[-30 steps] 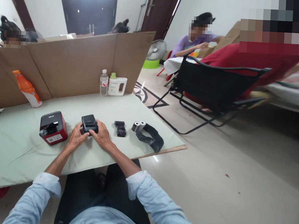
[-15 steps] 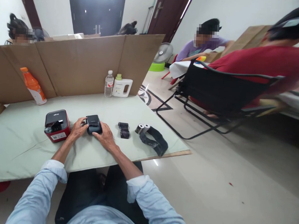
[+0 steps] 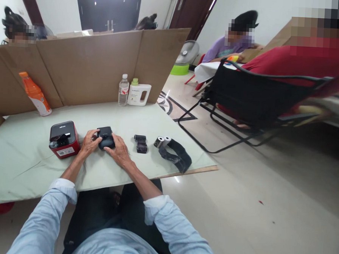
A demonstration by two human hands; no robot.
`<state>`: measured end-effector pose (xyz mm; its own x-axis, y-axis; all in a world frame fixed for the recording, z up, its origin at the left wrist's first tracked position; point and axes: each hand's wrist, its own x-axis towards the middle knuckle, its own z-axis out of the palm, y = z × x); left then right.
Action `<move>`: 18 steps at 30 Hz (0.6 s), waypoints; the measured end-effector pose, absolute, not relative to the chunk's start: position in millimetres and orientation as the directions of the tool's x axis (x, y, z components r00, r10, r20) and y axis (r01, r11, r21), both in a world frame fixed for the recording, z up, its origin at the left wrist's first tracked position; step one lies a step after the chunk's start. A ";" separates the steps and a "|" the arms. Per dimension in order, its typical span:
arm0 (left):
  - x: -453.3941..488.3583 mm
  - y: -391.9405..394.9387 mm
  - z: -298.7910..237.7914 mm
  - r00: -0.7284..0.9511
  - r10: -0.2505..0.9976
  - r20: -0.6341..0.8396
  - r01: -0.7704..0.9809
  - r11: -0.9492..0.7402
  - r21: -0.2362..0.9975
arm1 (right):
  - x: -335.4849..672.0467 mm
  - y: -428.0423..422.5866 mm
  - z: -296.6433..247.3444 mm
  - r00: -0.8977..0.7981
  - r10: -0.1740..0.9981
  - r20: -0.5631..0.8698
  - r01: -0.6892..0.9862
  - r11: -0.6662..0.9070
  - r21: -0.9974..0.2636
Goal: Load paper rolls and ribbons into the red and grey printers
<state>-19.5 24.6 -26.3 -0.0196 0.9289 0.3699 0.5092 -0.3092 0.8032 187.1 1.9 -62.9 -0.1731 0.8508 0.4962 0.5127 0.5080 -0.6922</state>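
Between my two hands on the table is a small black box-shaped device [image 3: 107,142], with a squarish back part and a rounded front part. My left hand [image 3: 89,143] grips its left side, the thumb and fingertips at its edge. From the right, my right hand [image 3: 119,150] wraps round the other side, with the thumb near the front corner. Left of my hands stands a red and black printer-like box [image 3: 64,139] with a white label. On the right lie a short dark ribbon roll [image 3: 140,143] and a longer black ribbon [image 3: 175,155] with two roll ends.
A cardboard screen [image 3: 101,64] stands along the table's back. Before it are an orange bottle [image 3: 36,94], a clear water bottle [image 3: 123,90] and a white jug [image 3: 139,94]. A black folding chair [image 3: 253,97] with a seated person stands on the right; others sit beyond.
The camera view has tipped slightly, so the table's things sit a little higher in the picture. Both hands stay on the black device, whose rounded front shows more plainly.
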 end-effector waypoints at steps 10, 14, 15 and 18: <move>-13.3 32.3 -26.8 -0.073 0.924 0.375 0.544 -0.278 0.792 | 188.6 -0.8 -57.0 -0.197 0.846 0.496 0.508 0.521 -0.686; -11.9 35.1 -24.8 -0.098 0.926 0.365 0.548 -0.256 0.796 | 188.9 -1.2 -55.4 -0.189 0.852 0.489 0.505 0.511 -0.696; -11.5 35.5 -24.2 -0.100 0.927 0.361 0.553 -0.249 0.795 | 188.9 -1.3 -55.1 -0.187 0.853 0.487 0.505 0.509 -0.697; -10.4 35.6 -22.8 -0.100 0.928 0.360 0.565 -0.245 0.788 | 188.7 -1.3 -54.3 -0.185 0.855 0.485 0.506 0.506 -0.699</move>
<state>-10.4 35.6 -22.8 -0.0996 0.9277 0.3598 0.5647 -0.2450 0.7881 188.7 -1.3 -54.3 -0.1845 0.8546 0.4854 0.5059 0.5060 -0.6986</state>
